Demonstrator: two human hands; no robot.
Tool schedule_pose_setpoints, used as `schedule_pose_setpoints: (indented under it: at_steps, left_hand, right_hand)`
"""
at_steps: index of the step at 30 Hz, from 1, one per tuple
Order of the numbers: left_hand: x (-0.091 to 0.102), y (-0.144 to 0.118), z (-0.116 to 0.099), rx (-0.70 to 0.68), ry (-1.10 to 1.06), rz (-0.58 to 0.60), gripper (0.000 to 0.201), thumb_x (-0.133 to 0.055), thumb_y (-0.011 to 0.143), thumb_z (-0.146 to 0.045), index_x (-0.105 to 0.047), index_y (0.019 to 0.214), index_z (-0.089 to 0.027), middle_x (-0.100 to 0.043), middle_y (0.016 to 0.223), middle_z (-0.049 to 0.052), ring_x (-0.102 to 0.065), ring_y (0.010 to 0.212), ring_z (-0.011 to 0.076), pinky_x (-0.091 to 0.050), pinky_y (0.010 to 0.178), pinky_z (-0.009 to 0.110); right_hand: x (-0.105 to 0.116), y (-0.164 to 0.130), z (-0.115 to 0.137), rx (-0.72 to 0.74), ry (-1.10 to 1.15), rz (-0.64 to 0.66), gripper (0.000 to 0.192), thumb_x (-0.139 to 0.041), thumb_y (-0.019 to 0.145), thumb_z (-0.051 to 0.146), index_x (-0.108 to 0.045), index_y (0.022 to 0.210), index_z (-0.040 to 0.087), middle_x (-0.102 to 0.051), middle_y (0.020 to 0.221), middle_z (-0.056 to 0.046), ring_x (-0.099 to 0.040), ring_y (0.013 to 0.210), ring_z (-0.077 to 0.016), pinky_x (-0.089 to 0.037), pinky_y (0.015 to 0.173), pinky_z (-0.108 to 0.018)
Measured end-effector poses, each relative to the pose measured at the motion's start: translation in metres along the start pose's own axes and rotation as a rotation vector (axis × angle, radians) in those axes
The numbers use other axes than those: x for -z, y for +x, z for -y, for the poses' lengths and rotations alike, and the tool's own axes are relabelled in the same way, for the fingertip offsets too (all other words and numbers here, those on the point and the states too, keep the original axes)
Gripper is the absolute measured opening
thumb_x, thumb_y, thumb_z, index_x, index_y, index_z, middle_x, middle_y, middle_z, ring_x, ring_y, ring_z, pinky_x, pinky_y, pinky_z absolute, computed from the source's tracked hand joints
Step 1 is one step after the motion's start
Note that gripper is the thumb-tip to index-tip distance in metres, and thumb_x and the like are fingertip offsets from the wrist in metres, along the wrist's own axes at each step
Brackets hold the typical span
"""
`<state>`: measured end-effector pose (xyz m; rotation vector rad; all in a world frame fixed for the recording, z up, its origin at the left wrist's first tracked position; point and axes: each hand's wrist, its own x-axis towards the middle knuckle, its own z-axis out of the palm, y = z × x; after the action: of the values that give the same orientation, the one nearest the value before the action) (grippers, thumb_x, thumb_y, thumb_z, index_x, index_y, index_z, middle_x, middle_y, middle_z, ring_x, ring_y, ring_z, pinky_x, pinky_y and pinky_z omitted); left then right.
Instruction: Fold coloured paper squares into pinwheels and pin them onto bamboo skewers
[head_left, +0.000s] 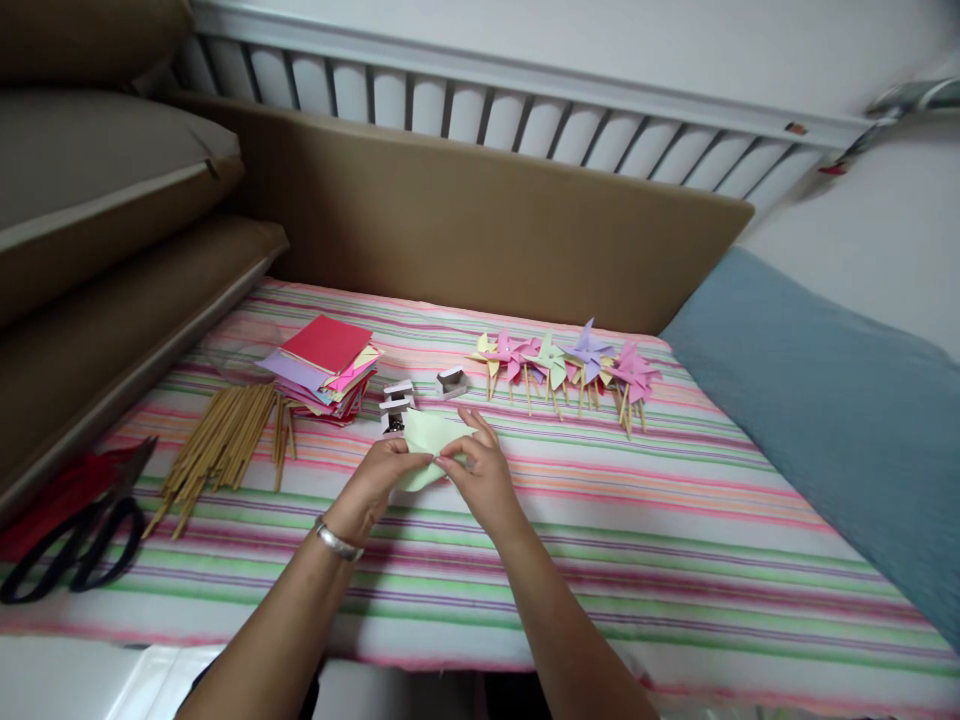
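Note:
A pale green sheet of paper [431, 432] is held up between both hands over the striped cloth. My left hand [381, 478] pinches its lower left part, thumb toward the middle. From the other side my right hand [480, 470] grips it with thumb and index finger, the other fingers raised behind. The two thumbs nearly meet at the paper's centre; whether a small thing sits between them I cannot make out. Just beyond the paper stand small open white boxes [397, 392], one with dark bits in it. Another small box [451, 382] lies to their right.
Colourful paper pinwheels on sticks [551, 360] lie at the back right. Stacked coloured paper [330, 345] and thin wooden sticks [217, 435] are to the left. Black-handled scissors [112, 530] rest near the left edge. A brown panel [480, 220] stands along the back.

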<state>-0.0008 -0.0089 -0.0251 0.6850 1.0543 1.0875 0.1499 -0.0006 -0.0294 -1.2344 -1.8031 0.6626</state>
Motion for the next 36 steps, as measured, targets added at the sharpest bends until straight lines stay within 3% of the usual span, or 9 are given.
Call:
schedule_pose_setpoints:
  at_steps: [8, 14, 18, 25, 36]
  left_hand:
    - [0.002, -0.003, -0.005, 0.024, -0.008, 0.107, 0.018, -0.078, 0.055, -0.025, -0.072, 0.066, -0.012, -0.066, 0.056, 0.004, -0.053, 0.048, 0.0104, -0.037, 0.049, 0.02]
    - [0.012, -0.002, -0.008, 0.002, 0.008, 0.216, 0.02, -0.077, 0.06, -0.028, -0.073, 0.072, -0.013, -0.071, 0.073, 0.008, -0.061, 0.065, 0.0158, -0.044, 0.063, 0.025]
    - [0.017, -0.002, -0.012, 0.031, 0.0, 0.307, 0.022, -0.076, 0.06, -0.028, -0.073, 0.075, -0.012, -0.071, 0.075, 0.007, -0.061, 0.069, 0.0145, -0.044, 0.071, 0.025]
    - [0.017, -0.003, -0.013, 0.051, -0.002, 0.299, 0.022, -0.077, 0.061, -0.027, -0.072, 0.075, -0.011, -0.071, 0.073, 0.006, -0.059, 0.066, 0.0123, -0.042, 0.069, 0.022]
    - [0.014, -0.002, -0.009, 0.011, 0.048, 0.252, 0.024, -0.078, 0.059, -0.028, -0.073, 0.076, -0.012, -0.071, 0.077, 0.007, -0.06, 0.074, 0.016, -0.043, 0.075, 0.025]
  right_hand:
    - [-0.001, -0.001, 0.001, -0.062, 0.01, 0.01, 0.001, -0.065, 0.07, 0.022, -0.064, 0.07, 0.022, -0.045, 0.135, -0.01, -0.028, 0.133, -0.0274, -0.041, 0.092, -0.049]
    - [0.001, 0.0, 0.001, -0.097, 0.033, -0.013, 0.003, -0.066, 0.069, 0.02, -0.064, 0.068, 0.022, -0.049, 0.131, -0.009, -0.031, 0.13, -0.0276, -0.04, 0.093, -0.048]
    - [0.003, 0.0, 0.001, -0.123, 0.08, -0.007, 0.003, -0.067, 0.069, 0.023, -0.064, 0.068, 0.022, -0.049, 0.13, -0.007, -0.035, 0.128, -0.027, -0.038, 0.096, -0.046]
    - [0.004, 0.0, 0.006, -0.117, 0.136, -0.002, 0.003, -0.067, 0.07, 0.022, -0.064, 0.068, 0.022, -0.051, 0.127, -0.007, -0.038, 0.126, -0.0256, -0.038, 0.096, -0.042]
    - [0.004, 0.0, 0.006, -0.111, 0.134, -0.005, 0.003, -0.068, 0.069, 0.023, -0.065, 0.068, 0.022, -0.051, 0.127, -0.007, -0.04, 0.124, -0.0256, -0.037, 0.096, -0.041]
